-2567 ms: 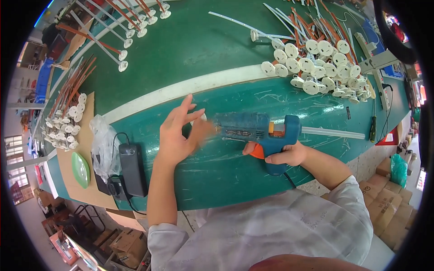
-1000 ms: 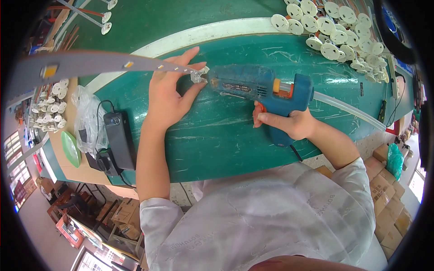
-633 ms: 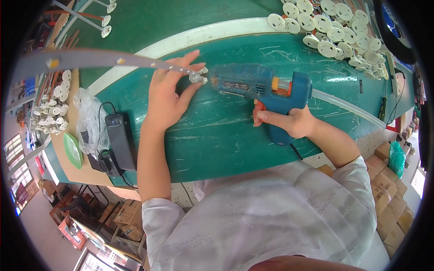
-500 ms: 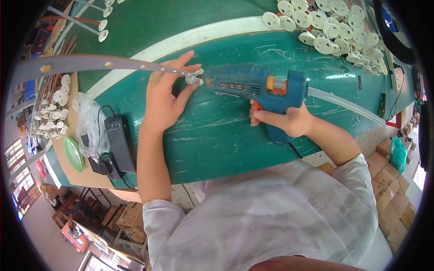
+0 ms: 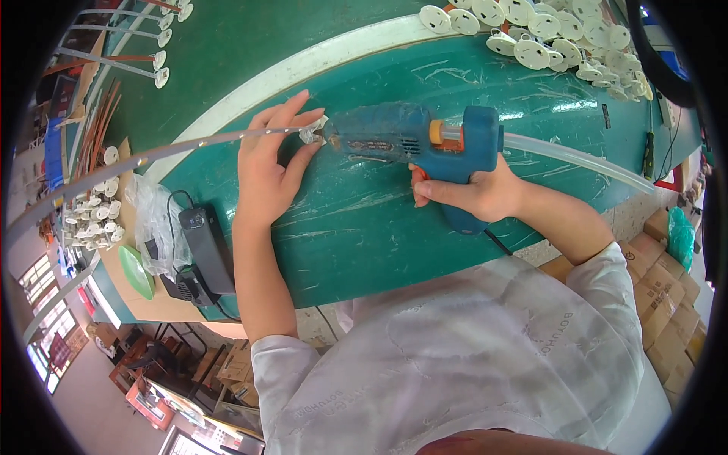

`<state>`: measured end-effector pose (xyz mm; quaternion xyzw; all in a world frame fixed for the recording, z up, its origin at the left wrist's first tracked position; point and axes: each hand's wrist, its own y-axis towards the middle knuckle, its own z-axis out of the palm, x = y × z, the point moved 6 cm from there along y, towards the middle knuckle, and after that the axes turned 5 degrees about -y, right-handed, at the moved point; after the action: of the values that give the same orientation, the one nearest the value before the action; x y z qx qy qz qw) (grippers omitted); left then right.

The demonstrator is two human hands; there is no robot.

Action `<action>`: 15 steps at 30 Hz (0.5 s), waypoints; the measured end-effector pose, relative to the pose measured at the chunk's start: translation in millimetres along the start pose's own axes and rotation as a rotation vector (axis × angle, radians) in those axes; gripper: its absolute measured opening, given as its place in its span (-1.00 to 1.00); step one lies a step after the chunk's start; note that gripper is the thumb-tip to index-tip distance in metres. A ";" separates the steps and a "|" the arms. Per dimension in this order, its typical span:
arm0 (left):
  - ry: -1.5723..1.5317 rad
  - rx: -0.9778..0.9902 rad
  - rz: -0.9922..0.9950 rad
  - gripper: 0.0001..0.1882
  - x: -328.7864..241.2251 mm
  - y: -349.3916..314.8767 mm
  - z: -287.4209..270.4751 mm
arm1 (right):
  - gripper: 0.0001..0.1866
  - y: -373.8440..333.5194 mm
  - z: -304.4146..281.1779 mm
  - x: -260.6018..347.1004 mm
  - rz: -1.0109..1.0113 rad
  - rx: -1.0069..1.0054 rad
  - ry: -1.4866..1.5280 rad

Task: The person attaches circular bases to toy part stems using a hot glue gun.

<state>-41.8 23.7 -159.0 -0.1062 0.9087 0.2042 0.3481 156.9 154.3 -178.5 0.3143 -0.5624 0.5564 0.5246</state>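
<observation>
My right hand (image 5: 491,196) is wrapped around the handle of a blue glue gun (image 5: 379,135), its index finger at the orange trigger. A long translucent glue stick (image 5: 580,154) runs out of the gun's back. The gun's nozzle end points left at a small whitish, clear end piece (image 5: 312,130), close against it; whether they touch is hidden. My left hand (image 5: 267,171) pinches this end piece between thumb and fingers. From it an LED strip (image 5: 142,161) stretches across the hand and out to the left, sagging slightly.
Round white discs (image 5: 531,53) lie heaped at the far right. More discs (image 5: 95,216) with strips lie at the left. A black power adapter (image 5: 206,246), a clear plastic bag (image 5: 155,224) and a green dish (image 5: 136,271) sit near the left edge of the green table (image 5: 356,250).
The LED strip's free length has swung lower on the left. Both hands keep their holds, and the gun's nozzle stays by the end piece. The whole view has shifted slightly.
</observation>
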 end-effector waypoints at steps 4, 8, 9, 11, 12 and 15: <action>-0.002 0.019 0.003 -0.35 -4.0 -0.2 1.3 | -0.78 -1.8 1.1 1.4 0.008 0.015 -0.023; -0.035 -0.038 -0.012 -0.35 -7.6 2.0 0.3 | -0.76 -0.1 -0.2 1.5 0.011 0.040 -0.062; 0.033 -0.055 0.005 -0.35 -11.0 1.5 -0.2 | -0.76 -1.0 1.1 0.6 0.040 0.031 -0.041; 0.066 -0.087 0.081 -0.33 -8.0 2.2 0.4 | -0.77 0.0 0.9 0.0 0.066 0.024 -0.021; 0.090 -0.110 0.052 -0.34 -5.6 0.4 0.7 | -0.77 -0.6 0.0 -0.6 0.055 0.022 -0.021; 0.079 -0.139 -0.018 -0.35 -2.7 -2.5 1.1 | -0.75 -1.6 -1.5 -0.4 0.043 0.030 -0.010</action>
<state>-38.3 22.1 -158.7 -0.1463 0.9045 0.2592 0.3055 158.9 155.3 -178.7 0.3128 -0.5634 0.5743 0.5050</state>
